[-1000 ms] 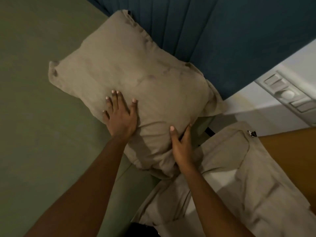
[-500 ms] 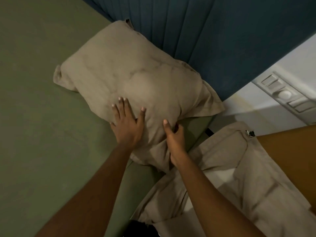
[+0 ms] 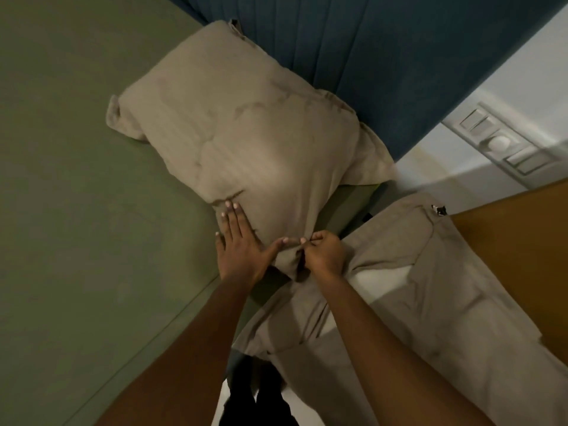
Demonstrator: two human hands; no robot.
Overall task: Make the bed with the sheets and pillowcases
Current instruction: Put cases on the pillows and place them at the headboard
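Observation:
A pillow in a beige pillowcase lies on the green fitted sheet at the head of the bed, its far edge against the blue headboard. My left hand lies flat on the pillow's near edge, fingers straight and pressing down. My right hand has its fingers curled around the bunched near corner of the pillowcase, right beside my left thumb.
A second beige pillow or cover lies to the right, beside the bed, over a wooden surface. A white wall with a switch panel is at the right. My legs in dark trousers stand at the bed's edge.
The pillow has shifted up towards the headboard. My right hand went from lying flat on the pillow to gripping its bunched corner. My left hand slid to the near edge.

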